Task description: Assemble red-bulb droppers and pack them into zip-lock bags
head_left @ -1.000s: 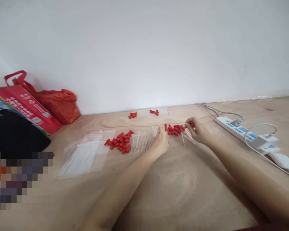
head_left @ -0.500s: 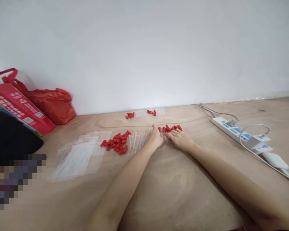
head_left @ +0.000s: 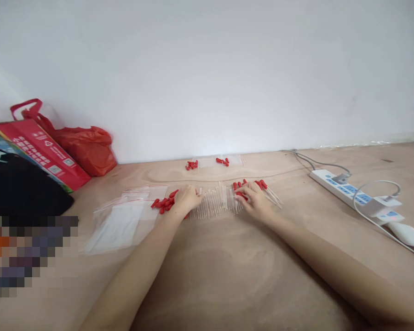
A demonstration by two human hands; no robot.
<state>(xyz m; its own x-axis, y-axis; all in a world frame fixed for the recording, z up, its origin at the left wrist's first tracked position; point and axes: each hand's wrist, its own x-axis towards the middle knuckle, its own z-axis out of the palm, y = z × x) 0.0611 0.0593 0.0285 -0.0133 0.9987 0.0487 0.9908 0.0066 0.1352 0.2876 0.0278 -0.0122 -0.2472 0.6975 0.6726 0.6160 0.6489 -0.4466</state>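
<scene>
A row of clear thin tubes (head_left: 215,204) lies on the wooden surface (head_left: 227,271). My left hand (head_left: 184,199) rests at the row's left end, over a heap of loose red caps (head_left: 162,203), fingers curled; what they hold is hidden. My right hand (head_left: 253,198) lies at the row's right end, fingers bent down onto a cluster of red-capped tubes (head_left: 260,185). Two small groups of red caps (head_left: 207,162) sit farther back by the wall.
Clear zip bags (head_left: 120,220) lie left of the caps. A red plastic bag (head_left: 86,147), a red box (head_left: 44,154) and a dark cloth (head_left: 20,193) fill the far left. A white power strip (head_left: 352,193) with cables lies at the right.
My left hand has slid left from the middle of the tube row to the red cap heap. My right hand has stayed near the right-hand red cluster.
</scene>
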